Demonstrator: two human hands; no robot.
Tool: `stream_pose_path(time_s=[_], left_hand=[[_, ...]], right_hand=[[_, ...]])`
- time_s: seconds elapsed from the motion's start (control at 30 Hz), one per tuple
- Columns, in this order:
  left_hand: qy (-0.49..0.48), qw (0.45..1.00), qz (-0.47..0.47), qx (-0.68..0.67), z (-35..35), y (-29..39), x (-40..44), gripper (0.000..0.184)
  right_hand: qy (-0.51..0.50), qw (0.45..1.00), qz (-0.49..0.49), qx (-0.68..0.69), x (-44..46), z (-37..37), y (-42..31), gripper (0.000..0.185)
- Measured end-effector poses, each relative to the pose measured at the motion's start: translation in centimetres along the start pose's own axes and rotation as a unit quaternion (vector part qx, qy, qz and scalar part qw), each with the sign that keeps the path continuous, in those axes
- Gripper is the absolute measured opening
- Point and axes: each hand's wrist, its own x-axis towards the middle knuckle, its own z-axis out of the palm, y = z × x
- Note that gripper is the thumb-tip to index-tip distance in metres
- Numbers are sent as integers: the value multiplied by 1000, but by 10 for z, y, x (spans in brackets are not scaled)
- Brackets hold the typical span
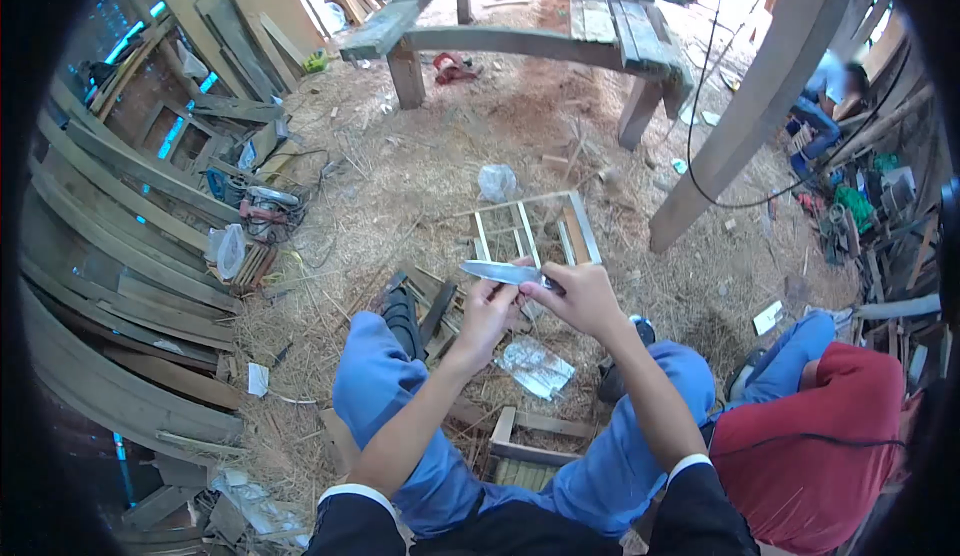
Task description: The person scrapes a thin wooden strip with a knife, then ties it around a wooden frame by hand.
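Bright daylight glares at the top, washing out detail there. Wide-lens distortion bends the edges into dark corners.

Both bare forearms reach inward: the left forearm point(425, 421) slants toward one o'clock, the right forearm point(650, 386) toward eleven. The left grip point(487, 304) has bent fingers, partly hidden. The right grip point(578, 294), at its three o'clock and close beside it, is closed, knuckles up, its thumb point(541, 296) pointing toward ten o'clock.
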Motion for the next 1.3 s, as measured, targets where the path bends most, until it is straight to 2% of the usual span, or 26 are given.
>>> stream_pose_path(time_s=[0.47, 0.57, 0.73, 0.8, 0.87, 0.97, 1.07, 1.13, 1.23, 1.3], left_hand=[[-26, 999, -38, 9, 10, -5, -5, 38], [-21, 999, -17, 41, 6, -12, -6, 33], [-50, 995, -5, 87, 11, -17, -6, 37], [-74, 996, 1, 44, 8, -23, -1, 40], [-68, 996, -57, 9, 5, -24, 1, 39], [-67, 994, -83, -9, 8, -25, 0, 40], [-81, 993, -71, -48, 11, -23, -2, 10], [-85, 994, -62, -41, 8, -28, 0, 13], [-89, 992, -59, -72, 5, -27, 1, 16], [-84, 993, -59, -55, 9, -13, -6, 23]], right_hand=[[-85, 994, -34, -60, 5, -32, 14, 47], [-44, 996, -43, -60, -10, -21, 7, 45], [-26, 998, -53, -9, -16, -34, 11, 38], [-15, 997, -74, -22, -15, -32, 18, 36], [-19, 995, -81, -50, -16, -27, 28, 36], [22, 994, -93, -62, -22, -24, 32, 40], [56, 991, -102, -68, -22, -25, 30, 42], [52, 990, -107, -79, -22, -27, 30, 41], [56, 987, -97, -114, -21, -37, 33, 41], [82, 992, -5, -91, -20, -44, 32, 40]])
